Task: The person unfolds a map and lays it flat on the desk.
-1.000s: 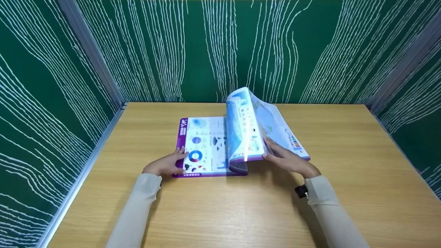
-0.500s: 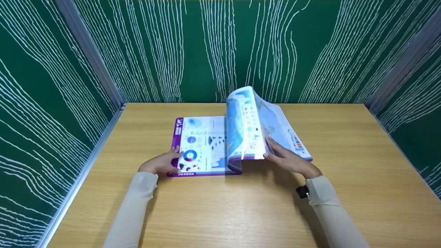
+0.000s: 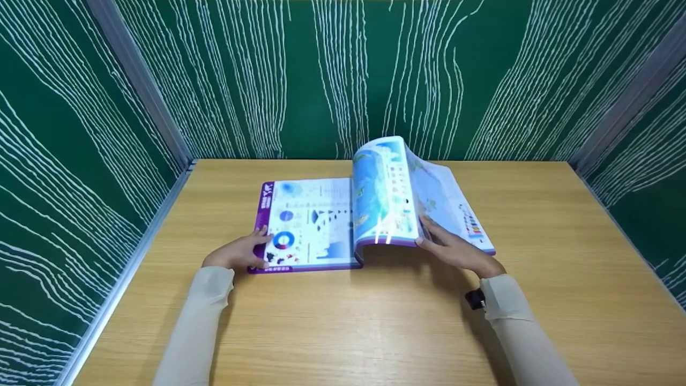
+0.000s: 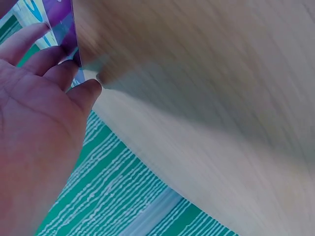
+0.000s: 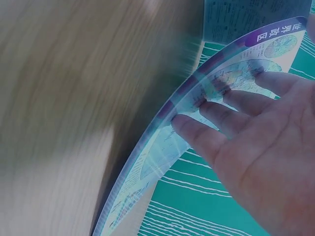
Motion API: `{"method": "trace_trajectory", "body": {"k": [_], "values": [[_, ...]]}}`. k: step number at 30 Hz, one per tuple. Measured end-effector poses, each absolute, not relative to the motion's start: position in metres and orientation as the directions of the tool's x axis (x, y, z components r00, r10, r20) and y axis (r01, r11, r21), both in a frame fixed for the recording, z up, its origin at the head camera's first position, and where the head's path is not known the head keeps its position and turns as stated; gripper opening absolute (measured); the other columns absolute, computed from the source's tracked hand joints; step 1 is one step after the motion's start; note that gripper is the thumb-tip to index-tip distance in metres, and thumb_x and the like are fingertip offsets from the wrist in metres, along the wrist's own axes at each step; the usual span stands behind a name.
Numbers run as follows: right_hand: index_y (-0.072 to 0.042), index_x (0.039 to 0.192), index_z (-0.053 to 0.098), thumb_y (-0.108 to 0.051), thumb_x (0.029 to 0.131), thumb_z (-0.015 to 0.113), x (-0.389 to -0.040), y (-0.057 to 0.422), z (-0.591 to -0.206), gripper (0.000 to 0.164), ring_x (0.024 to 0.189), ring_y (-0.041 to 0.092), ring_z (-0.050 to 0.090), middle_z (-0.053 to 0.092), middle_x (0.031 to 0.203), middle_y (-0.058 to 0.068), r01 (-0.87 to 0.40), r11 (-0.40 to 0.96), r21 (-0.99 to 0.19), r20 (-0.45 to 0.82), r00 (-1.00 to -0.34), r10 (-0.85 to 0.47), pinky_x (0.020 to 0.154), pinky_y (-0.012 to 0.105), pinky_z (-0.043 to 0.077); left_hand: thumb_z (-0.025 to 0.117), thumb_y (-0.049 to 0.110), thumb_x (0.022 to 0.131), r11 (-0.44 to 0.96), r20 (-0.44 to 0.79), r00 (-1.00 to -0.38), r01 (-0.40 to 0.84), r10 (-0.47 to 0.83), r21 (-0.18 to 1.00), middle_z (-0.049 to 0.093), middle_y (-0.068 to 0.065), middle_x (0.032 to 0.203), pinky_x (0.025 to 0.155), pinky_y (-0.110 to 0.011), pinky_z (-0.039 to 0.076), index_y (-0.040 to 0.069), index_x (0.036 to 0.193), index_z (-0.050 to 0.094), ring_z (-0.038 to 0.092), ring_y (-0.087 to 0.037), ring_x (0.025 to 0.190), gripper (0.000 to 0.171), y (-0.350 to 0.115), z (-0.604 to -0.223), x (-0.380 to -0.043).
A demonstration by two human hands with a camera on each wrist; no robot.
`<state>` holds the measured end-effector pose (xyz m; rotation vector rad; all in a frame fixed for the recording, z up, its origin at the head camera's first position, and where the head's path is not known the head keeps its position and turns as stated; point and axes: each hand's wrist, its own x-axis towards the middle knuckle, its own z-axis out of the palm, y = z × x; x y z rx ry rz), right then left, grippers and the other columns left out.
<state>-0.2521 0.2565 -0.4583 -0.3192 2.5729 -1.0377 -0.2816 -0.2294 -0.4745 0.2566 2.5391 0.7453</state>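
In the head view a wide, purple-edged picture atlas (image 3: 326,214) lies spread on the table. Its left side is flat; several pages on the right arch up in a curled page (image 3: 383,193). My left hand (image 3: 236,252) rests at the lower left corner, thumb and fingertips on the purple border. The left wrist view shows those fingers (image 4: 61,73) along the edge, beside bare wood. My right hand (image 3: 455,249) pinches the curled page's loose edge, thumb outside and fingers behind. In the right wrist view straight fingers (image 5: 197,132) lie against the map sheet (image 5: 167,147).
A light wooden table (image 3: 343,327) runs back to a green wall (image 3: 321,80) with white wavy lines. Grey metal posts and rails (image 3: 142,80) border it at the sides. A small black object (image 3: 475,298) sits at the right wrist.
My left hand and the atlas's left side have slid left. The curled page and my right hand have shifted slightly right, so the atlas is spread wider. The right hand keeps its hold.
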Motion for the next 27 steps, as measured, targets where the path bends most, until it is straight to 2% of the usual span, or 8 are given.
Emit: {"method": "trace_trajectory", "body": {"k": [8, 12, 18, 22, 27], "values": [[-0.027, 0.156, 0.003, -0.065, 0.091, 0.043, -0.253, 0.262, -0.461, 0.084, 0.149, 0.039, 0.0, -0.002, 0.164, 0.007, -0.065, 0.719, -0.692, -0.253, -0.91, -0.327, 0.114, 0.068, 0.007, 0.07, 0.017, 0.088, 0.819, -0.417, -0.871, -0.028, 0.262, 0.572, 0.004, -0.005, 0.163, 0.118, -0.059, 0.007, 0.025, 0.152, 0.028, 0.0, -0.038, 0.148, 0.077, -0.239, -0.472, -0.282], [-0.021, 0.156, 0.002, -0.064, 0.093, 0.041, -0.254, 0.268, -0.465, 0.085, 0.149, 0.038, -0.001, -0.003, 0.163, 0.01, -0.082, 0.733, -0.675, -0.251, -0.909, -0.332, 0.116, 0.065, 0.006, 0.069, 0.017, 0.088, 0.824, -0.422, -0.872, -0.04, 0.248, 0.566, 0.004, -0.006, 0.163, 0.117, -0.061, 0.008, 0.025, 0.152, 0.028, 0.0, -0.039, 0.148, 0.077, -0.243, -0.471, -0.283], [-0.009, 0.155, 0.005, -0.058, 0.096, 0.041, -0.255, 0.276, -0.469, 0.084, 0.148, 0.042, -0.003, -0.001, 0.162, 0.02, -0.101, 0.724, -0.683, -0.246, -0.901, -0.358, 0.117, 0.063, 0.006, 0.07, 0.016, 0.087, 0.804, -0.448, -0.866, -0.096, 0.223, 0.586, 0.001, -0.005, 0.164, 0.117, -0.059, 0.017, 0.023, 0.152, 0.028, -0.001, -0.04, 0.148, 0.078, -0.249, -0.47, -0.284], [-0.009, 0.155, 0.007, -0.061, 0.096, 0.039, -0.254, 0.281, -0.471, 0.085, 0.146, 0.045, -0.003, -0.001, 0.161, 0.023, -0.074, 0.767, -0.638, -0.292, -0.898, -0.33, 0.116, 0.064, 0.006, 0.07, 0.02, 0.088, 0.81, -0.467, -0.861, -0.12, 0.203, 0.574, 0.001, -0.004, 0.164, 0.117, -0.06, 0.017, 0.025, 0.152, 0.027, -0.001, -0.039, 0.148, 0.078, -0.25, -0.47, -0.284], [-0.011, 0.155, 0.009, -0.063, 0.094, 0.038, -0.251, 0.285, -0.471, 0.086, 0.145, 0.047, -0.002, -0.002, 0.16, 0.025, -0.03, 0.816, -0.578, -0.355, -0.89, -0.285, 0.115, 0.066, 0.004, 0.069, 0.017, 0.088, 0.801, -0.49, -0.854, -0.164, 0.177, 0.575, 0.0, -0.001, 0.164, 0.116, -0.062, 0.013, 0.03, 0.152, 0.026, -0.002, -0.039, 0.148, 0.078, -0.25, -0.468, -0.284]]}}
